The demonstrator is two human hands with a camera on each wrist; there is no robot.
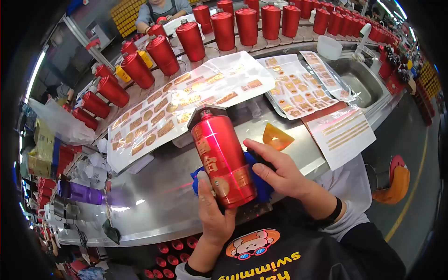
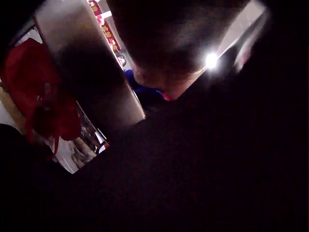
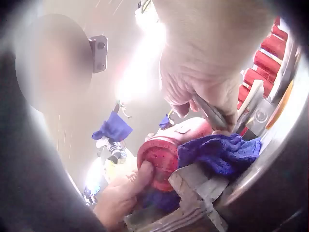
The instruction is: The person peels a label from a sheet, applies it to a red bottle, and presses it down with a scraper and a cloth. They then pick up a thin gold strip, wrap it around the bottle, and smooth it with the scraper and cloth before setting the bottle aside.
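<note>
A red bottle [image 1: 224, 158] with gold lettering lies tilted over a blue cloth [image 1: 262, 183], its neck by a dark angular holder [image 1: 222, 111]. My left hand [image 1: 215, 217] grips the bottle's lower end, thumb on its side; in the right wrist view that hand [image 3: 123, 195] touches the round base [image 3: 160, 162]. Just right of the bottle, my right hand [image 1: 287, 175] pinches a dark flat tool [image 1: 262, 159] between thumb and fingers; the tool [image 3: 210, 112] looks metallic in the right wrist view. The left wrist view is mostly dark, with skin [image 2: 176, 82] at its upper middle.
Sticker sheets [image 1: 193, 91] [image 1: 298, 88] lie behind the bottle, with an amber piece [image 1: 277, 137] and a strip sheet [image 1: 343, 133] to the right. Red bottles [image 1: 224, 30] line the conveyor. A sink [image 1: 361, 81] is at right, a purple object [image 1: 84, 193] at left.
</note>
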